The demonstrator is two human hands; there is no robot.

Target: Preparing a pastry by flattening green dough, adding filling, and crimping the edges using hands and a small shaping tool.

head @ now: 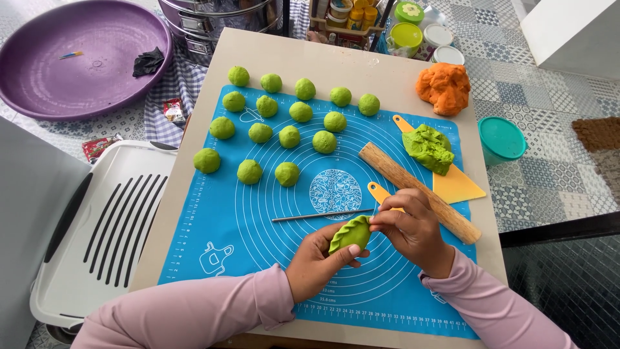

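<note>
pink-sleeved forearms at the bottom edge, meeting over a blue silicone baking mat (245,220) with printed rings. left hand (318,260) cupped under a green crescent-shaped dough dumpling with a pleated edge (351,234), thumb closed against its lower side. right hand (408,227) pinching the dumpling's upper right end between thumb and fingertips. dumpling held just above the mat, near its centre. thin grey metal rod (321,216) lying flat on the mat just beyond the left hand. long wooden rolling pin (418,192) lying diagonally, just beside the right hand. yellow plastic scraper with orange handle (452,181) under a lump of green dough (427,148) on the right. lump of orange dough (444,86) on the beige board (290,58), off the mat. seventeen green dough balls (289,136) in loose rows across the far half. teal lidded tub (502,139) on the patterned floor at right. purple round basin (84,58) at far left. white slotted tray (110,226) beside the board.
</note>
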